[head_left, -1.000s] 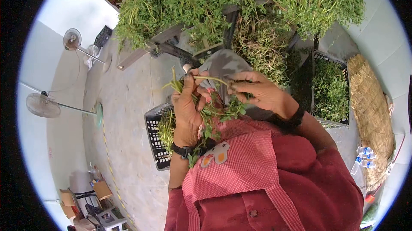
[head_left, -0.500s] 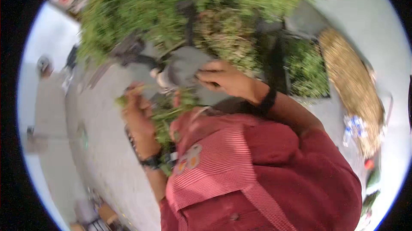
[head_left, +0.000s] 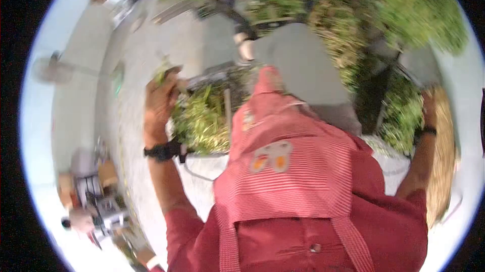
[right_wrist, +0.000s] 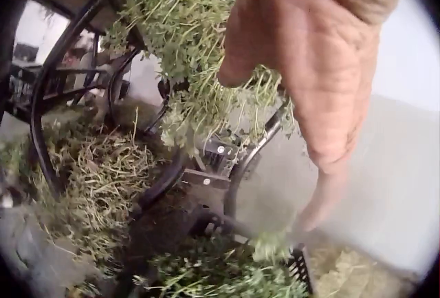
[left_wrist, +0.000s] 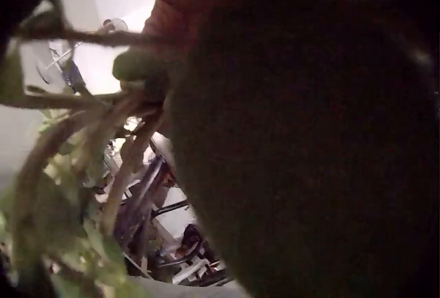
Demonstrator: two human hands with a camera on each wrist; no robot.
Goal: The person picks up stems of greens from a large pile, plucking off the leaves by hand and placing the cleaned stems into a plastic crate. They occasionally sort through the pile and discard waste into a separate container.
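Observation:
My left hand (head_left: 160, 97) is raised over the left side, gripping leafy green stems (head_left: 164, 72). Close up in the left wrist view, several stems (left_wrist: 127, 167) hang from the fingers, and a large dark shape covers much of that picture. Out to the right, my right hand (head_left: 429, 108) reaches over a black crate (right_wrist: 300, 270) of leafy greens (head_left: 399, 123). Its fingers point down and apart in the right wrist view, where a blurred sprig (right_wrist: 271, 246) shows beside the fingertips, over the crate.
Cut stems (head_left: 207, 123) fill another crate near my left hand. Ahead stands a table heaped with greens (head_left: 419, 9), with a pile of loose stems (right_wrist: 103, 174) beneath it. A long straw-coloured bundle (head_left: 442, 156) lies at the right. Fans stand at the left wall.
My right hand has left the stem it pinched in front of my chest and swung right over the crate. My left hand has moved left, still holding stems. The head view has shifted.

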